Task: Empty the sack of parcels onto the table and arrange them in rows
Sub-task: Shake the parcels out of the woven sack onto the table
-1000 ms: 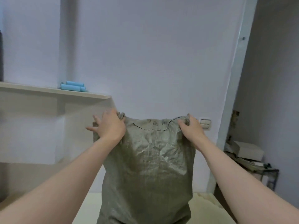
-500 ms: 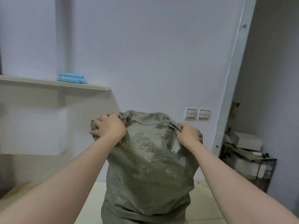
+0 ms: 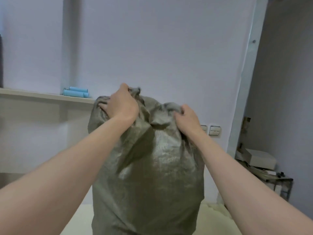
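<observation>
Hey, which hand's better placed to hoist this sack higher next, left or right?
Probably the left hand: its grip bunches the topmost fabric of the sack, higher than the right hand, which pinches a lower fold on the right side. Both hold, so the right can follow.

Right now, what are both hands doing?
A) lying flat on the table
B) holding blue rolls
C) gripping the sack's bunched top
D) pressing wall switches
C: the left hand and right hand each clutch bunched fabric at the top of the sack.
</observation>
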Available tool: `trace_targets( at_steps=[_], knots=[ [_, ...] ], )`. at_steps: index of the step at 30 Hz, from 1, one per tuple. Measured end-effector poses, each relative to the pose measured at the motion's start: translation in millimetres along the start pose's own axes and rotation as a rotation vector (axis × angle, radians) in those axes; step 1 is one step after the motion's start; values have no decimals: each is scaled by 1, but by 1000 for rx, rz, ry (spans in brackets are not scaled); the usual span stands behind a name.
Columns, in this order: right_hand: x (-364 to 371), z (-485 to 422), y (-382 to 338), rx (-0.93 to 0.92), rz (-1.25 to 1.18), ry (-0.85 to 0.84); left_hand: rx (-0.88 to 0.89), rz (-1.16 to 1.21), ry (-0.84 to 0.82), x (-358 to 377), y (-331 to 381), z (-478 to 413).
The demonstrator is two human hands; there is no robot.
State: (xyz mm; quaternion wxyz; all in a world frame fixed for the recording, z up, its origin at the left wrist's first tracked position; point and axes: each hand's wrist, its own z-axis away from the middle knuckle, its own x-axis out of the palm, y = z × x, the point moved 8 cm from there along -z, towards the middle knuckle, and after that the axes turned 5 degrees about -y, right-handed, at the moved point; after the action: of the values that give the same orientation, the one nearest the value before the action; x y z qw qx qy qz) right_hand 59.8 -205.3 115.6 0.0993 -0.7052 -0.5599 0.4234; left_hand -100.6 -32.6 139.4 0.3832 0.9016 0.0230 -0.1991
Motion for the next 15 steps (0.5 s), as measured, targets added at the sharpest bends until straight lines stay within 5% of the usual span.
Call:
trace_targets(
  at_steps=[2,6,8,12,15],
  knots=[
    [24,4,27,98,109,-137,-77,-168,-149,29,-26,6],
    [24,8,64,185,111,-113,-141,-279,-171,40,-63,6],
    [19,10,62,188,-1,-105,-110,-166,-172,38,-57,7],
    [-21,3,37,10,-327,183,96,108,-15,28,-7,-2],
    [2,-5,30,8,-12,-74,12,-216,-295,62,-10,-7]
  ],
)
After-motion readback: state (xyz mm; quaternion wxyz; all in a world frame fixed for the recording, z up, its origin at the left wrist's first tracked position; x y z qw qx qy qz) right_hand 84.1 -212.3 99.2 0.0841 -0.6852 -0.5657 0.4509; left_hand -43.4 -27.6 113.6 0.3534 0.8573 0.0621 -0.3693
